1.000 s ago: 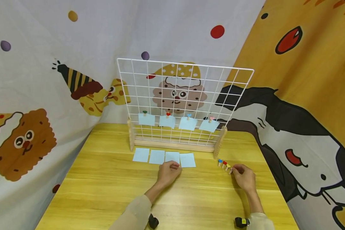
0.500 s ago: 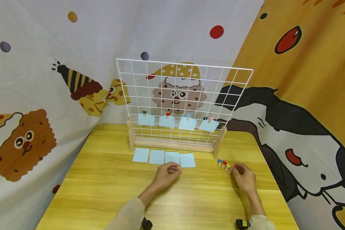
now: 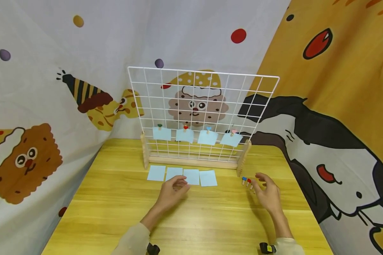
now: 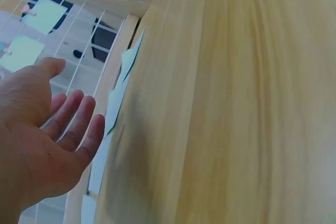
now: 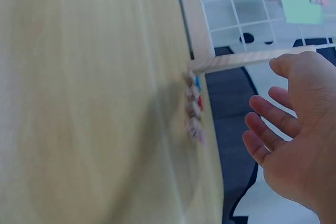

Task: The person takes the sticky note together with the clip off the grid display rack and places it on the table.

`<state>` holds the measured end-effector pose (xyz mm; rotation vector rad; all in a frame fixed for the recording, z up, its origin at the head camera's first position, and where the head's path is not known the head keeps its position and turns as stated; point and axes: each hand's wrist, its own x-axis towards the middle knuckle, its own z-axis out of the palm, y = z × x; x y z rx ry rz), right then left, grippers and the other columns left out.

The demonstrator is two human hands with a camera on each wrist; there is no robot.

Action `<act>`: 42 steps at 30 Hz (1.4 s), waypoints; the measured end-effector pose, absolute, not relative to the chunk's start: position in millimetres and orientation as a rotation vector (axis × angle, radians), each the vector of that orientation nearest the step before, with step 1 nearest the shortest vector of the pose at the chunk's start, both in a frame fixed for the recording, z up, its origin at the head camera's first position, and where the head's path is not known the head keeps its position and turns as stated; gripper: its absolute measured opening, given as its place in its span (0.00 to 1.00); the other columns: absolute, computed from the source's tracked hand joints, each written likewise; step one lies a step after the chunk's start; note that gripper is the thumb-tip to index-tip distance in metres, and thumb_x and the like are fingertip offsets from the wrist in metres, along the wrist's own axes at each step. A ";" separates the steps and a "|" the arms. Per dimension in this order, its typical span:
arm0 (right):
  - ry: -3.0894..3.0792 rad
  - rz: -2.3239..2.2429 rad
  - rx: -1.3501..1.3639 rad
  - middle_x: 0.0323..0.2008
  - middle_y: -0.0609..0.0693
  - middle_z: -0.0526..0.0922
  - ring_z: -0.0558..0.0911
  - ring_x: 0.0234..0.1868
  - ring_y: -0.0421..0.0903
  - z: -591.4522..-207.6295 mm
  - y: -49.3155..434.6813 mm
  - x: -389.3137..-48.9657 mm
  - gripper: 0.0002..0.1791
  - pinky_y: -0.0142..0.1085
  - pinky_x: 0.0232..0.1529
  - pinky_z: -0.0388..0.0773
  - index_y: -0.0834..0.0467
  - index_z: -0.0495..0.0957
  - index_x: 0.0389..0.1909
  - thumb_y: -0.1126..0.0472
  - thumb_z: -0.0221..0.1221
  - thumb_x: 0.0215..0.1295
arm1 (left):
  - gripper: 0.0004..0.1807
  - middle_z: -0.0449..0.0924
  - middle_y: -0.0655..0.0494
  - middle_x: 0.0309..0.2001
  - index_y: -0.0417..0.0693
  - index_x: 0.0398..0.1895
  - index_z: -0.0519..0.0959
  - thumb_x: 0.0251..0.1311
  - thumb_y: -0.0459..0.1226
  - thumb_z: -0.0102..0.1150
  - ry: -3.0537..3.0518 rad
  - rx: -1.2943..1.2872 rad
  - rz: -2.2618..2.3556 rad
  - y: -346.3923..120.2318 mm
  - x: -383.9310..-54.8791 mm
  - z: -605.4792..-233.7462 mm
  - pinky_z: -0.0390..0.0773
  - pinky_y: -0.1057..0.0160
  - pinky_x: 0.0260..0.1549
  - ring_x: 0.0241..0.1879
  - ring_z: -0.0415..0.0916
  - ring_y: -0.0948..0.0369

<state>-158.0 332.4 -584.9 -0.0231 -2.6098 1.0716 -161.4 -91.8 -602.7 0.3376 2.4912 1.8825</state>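
My left hand (image 3: 171, 193) hovers by the row of light blue paper squares on the table, fingers loosely bent and holding nothing. One such square (image 3: 191, 177) lies just right of its fingertips; the hand partly covers another (image 3: 173, 172). In the left wrist view the palm of the left hand (image 4: 42, 145) shows bare. My right hand (image 3: 268, 193) is raised beside a short row of small wooden clothespins (image 3: 244, 180) with coloured tops, partly hiding them. Apart from the clothespins (image 5: 193, 103) in the right wrist view, the right hand (image 5: 299, 129) has relaxed, spread fingers with nothing between them.
Behind the papers stands a white wire grid (image 3: 204, 109) in a wooden base (image 3: 191, 162). Several blue papers (image 3: 207, 137) hang on it from heart-topped clothespins. A printed curtain (image 3: 108, 42) surrounds the wooden table (image 3: 210, 219).
My left hand has drawn back leftward from the papers. The right hand has left the nearest clothespin, lifting slightly, and its fingers have spread. Papers and clothespins appear to lie as before.
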 end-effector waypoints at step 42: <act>-2.334 1.079 0.645 0.64 0.64 0.89 0.87 0.59 0.63 -527.1 212.7 -204.8 0.25 0.62 0.57 0.86 0.63 0.84 0.67 0.66 0.74 0.70 | 0.23 0.90 0.44 0.65 0.42 0.69 0.84 0.74 0.37 0.75 2.814 0.160 2.018 -191.6 -182.5 -566.6 0.86 0.77 0.51 0.64 0.87 0.35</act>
